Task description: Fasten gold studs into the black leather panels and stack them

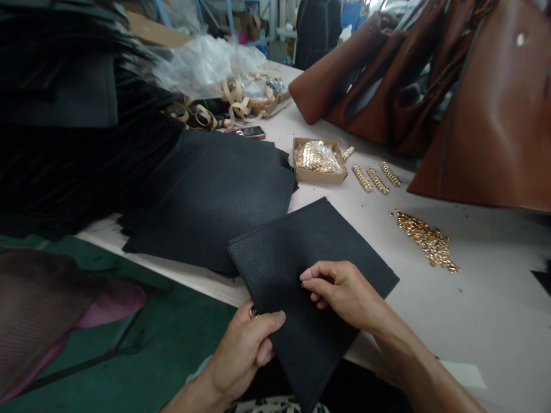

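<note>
My left hand (252, 338) grips the near left edge of a black leather panel (340, 241), thumb on top and fingers underneath. The panel lies tilted, partly over the table's front edge. Above its middle, my right hand (340, 289) pinches a tiny gold-coloured metal piece (303, 284) between thumb and forefinger. Most of that piece is hidden by the fingertips. To the right on the table is a loose pile of small gold-coloured metal pieces (428, 241). Behind the panel, a stack of black leather sheets (215, 195) reaches under its far left corner.
A small cardboard box (321, 175) of bagged gold pieces stands mid-table, beside several gold strips (377, 180). Brown leather bags (491, 115) fill the back right. Tall black stacks (64, 143) stand left, with a phone (252, 132) and plastic bags (206, 63) behind. A chair (55, 310) is at lower left.
</note>
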